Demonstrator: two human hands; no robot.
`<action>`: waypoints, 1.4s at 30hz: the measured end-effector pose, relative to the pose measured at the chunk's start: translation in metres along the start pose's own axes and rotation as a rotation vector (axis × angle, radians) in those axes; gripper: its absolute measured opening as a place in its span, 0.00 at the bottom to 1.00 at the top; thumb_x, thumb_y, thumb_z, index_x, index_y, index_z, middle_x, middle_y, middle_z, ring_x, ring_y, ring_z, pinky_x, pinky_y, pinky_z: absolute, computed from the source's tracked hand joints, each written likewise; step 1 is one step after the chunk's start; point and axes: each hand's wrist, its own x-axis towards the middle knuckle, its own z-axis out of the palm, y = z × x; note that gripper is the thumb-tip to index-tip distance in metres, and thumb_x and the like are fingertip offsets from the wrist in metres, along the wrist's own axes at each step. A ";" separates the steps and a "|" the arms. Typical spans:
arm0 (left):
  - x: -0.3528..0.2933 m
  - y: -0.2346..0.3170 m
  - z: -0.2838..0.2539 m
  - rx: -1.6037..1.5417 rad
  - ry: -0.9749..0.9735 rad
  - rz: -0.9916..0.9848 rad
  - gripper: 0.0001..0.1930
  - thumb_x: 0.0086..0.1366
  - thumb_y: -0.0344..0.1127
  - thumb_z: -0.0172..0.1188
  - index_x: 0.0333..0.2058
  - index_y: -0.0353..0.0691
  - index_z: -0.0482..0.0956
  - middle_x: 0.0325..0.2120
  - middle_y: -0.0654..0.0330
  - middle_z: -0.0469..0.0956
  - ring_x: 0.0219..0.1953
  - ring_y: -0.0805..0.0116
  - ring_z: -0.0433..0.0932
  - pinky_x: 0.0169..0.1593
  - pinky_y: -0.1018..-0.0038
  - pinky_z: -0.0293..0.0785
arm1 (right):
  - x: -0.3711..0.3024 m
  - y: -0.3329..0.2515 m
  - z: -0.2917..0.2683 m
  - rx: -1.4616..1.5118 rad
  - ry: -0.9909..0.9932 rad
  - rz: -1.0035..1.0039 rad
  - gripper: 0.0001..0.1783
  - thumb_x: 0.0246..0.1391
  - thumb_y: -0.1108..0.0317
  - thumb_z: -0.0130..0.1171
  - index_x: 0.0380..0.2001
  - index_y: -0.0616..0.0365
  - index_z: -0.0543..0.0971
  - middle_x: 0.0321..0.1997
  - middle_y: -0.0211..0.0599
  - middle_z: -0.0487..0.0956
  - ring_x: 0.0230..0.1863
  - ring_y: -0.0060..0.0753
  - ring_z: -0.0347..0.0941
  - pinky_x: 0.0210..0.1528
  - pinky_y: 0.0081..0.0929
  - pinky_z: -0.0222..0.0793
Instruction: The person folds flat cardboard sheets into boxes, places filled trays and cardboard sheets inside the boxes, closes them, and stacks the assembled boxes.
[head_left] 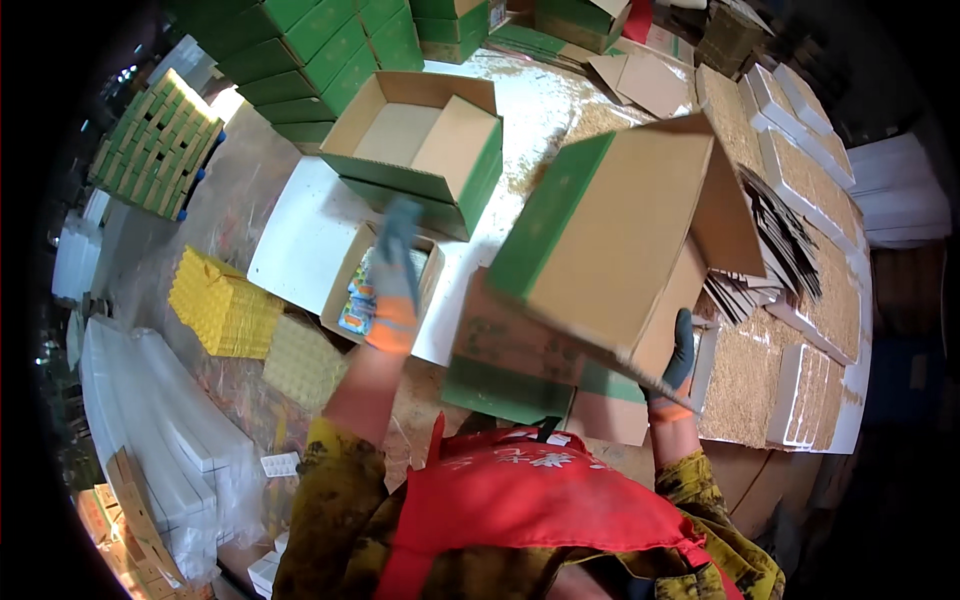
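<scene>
My right hand (681, 352), in a dark grey glove, grips the lower edge of a brown and green cardboard box (620, 220). That box is tilted, with its open end and raised flaps toward the right. My left hand (396, 250), in a grey glove with an orange cuff, is over a small open carton (428, 285). Motion smears its fingers, so their closing cannot be read. Colourful packets (358, 302) lie in the carton, partly hidden by the hand. Just beyond stands an open green and brown box (470, 190) with its flaps up.
Green boxes (300, 60) are stacked at the far left. Flattened cardboard (520, 350) lies in front of me. White trays of brown grains (810, 180) line the right side. Yellow egg trays (222, 305) and plastic-wrapped white material (165, 430) are at left.
</scene>
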 end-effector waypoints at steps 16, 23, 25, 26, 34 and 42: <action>0.219 -0.051 -0.175 0.474 -0.020 0.138 0.35 0.71 0.60 0.33 0.56 0.33 0.69 0.51 0.55 0.73 0.56 0.63 0.70 0.62 0.71 0.62 | 0.285 0.150 0.163 -0.672 0.127 -0.208 0.43 0.52 0.55 0.66 0.64 0.60 0.59 0.56 0.39 0.72 0.51 0.35 0.71 0.53 0.32 0.68; 0.202 -0.051 -0.156 0.856 0.139 0.166 0.24 0.73 0.44 0.38 0.57 0.32 0.68 0.56 0.44 0.70 0.60 0.49 0.66 0.61 0.63 0.62 | 0.325 0.158 0.133 -0.736 0.076 -0.099 0.35 0.59 0.46 0.57 0.60 0.61 0.67 0.57 0.34 0.72 0.58 0.29 0.66 0.60 0.27 0.60; 0.192 -0.026 -0.164 0.982 0.095 0.201 0.25 0.74 0.44 0.38 0.58 0.29 0.66 0.56 0.46 0.70 0.59 0.54 0.68 0.61 0.67 0.62 | 0.290 0.146 0.112 -0.715 -0.052 0.045 0.45 0.57 0.42 0.56 0.68 0.55 0.54 0.63 0.37 0.66 0.62 0.32 0.62 0.61 0.35 0.61; 0.182 -0.017 -0.162 1.096 0.057 0.255 0.26 0.75 0.44 0.38 0.59 0.27 0.63 0.57 0.49 0.69 0.58 0.60 0.69 0.60 0.70 0.63 | 0.249 0.143 0.116 -0.689 -0.003 0.026 0.42 0.59 0.44 0.54 0.68 0.55 0.55 0.63 0.36 0.67 0.61 0.31 0.63 0.60 0.35 0.63; -0.070 -0.057 -0.022 1.215 -0.520 0.247 0.38 0.64 0.47 0.57 0.65 0.33 0.54 0.64 0.45 0.58 0.67 0.47 0.53 0.69 0.57 0.46 | 0.008 0.066 -0.171 -1.245 0.811 -0.423 0.36 0.54 0.70 0.63 0.63 0.64 0.62 0.57 0.49 0.72 0.53 0.37 0.72 0.56 0.30 0.70; -0.094 -0.160 -0.059 0.268 -0.009 -0.379 0.34 0.70 0.47 0.51 0.65 0.30 0.53 0.63 0.50 0.60 0.61 0.65 0.62 0.64 0.70 0.58 | -0.032 0.049 -0.178 -0.885 0.845 -0.320 0.44 0.45 0.67 0.72 0.63 0.67 0.60 0.55 0.50 0.71 0.51 0.37 0.73 0.53 0.28 0.72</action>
